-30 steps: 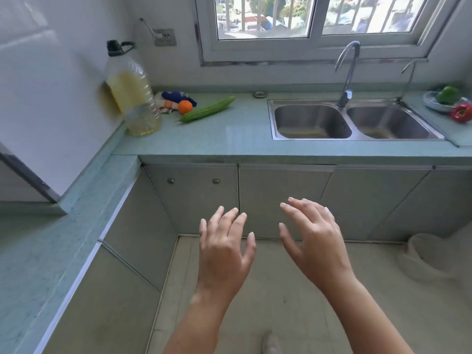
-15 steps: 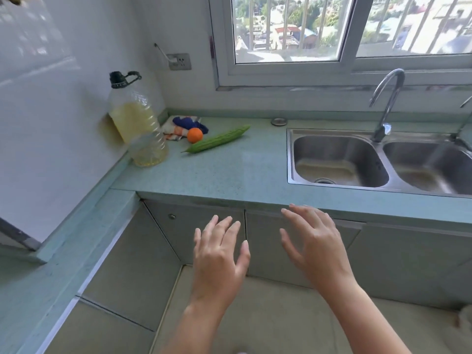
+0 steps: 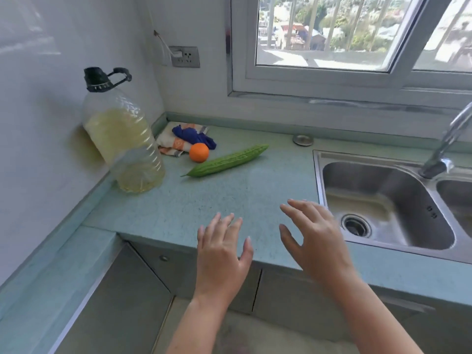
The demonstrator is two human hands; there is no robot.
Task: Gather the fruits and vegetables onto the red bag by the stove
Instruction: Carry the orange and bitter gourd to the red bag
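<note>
Left hand (image 3: 219,254) and right hand (image 3: 314,241) over the front edge of the surface (image 3: 229,200), fingers spread, relaxed, holding nothing. I see the orange (image 3: 199,152) in the back corner, just behind the bitter gourd (image 3: 227,161), which lies flat. Folded cloth (image 3: 173,143) beside the orange; its print is too blurred to read. Oil bottle (image 3: 122,139) stands at the left wall. Sink (image 3: 383,200) at right.

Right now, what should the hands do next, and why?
Probably reach the left hand forward to the bitter gourd. Both it and the right hand hover open and empty over the counter, and the gourd is the closest vegetable, with the orange just behind it.
</note>
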